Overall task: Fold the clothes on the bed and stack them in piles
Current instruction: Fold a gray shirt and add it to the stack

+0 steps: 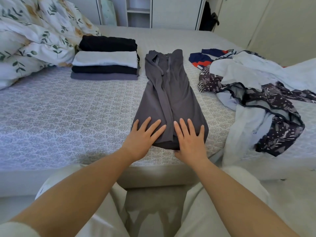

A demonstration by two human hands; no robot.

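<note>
Patterned bed [68, 117] at mid-frame: left hand [143, 135] and right hand [189, 139] press spread, flat fingers on the grey trousers [167, 93]; slippery layers could shift when folded.

Arms: both forearms bare, no watch or rings showing
Left hand [143, 136]: bare (short, unpainted nails)
Right hand [190, 138]: bare
Sleeve [15, 230]: pale cream, at the left elbow
Trousers [201, 211]: loose, pale cream

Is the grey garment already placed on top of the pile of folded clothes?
No, the grey garment lies flat on the bed beside the pile of folded clothes, with both hands pressing its near end.
</note>
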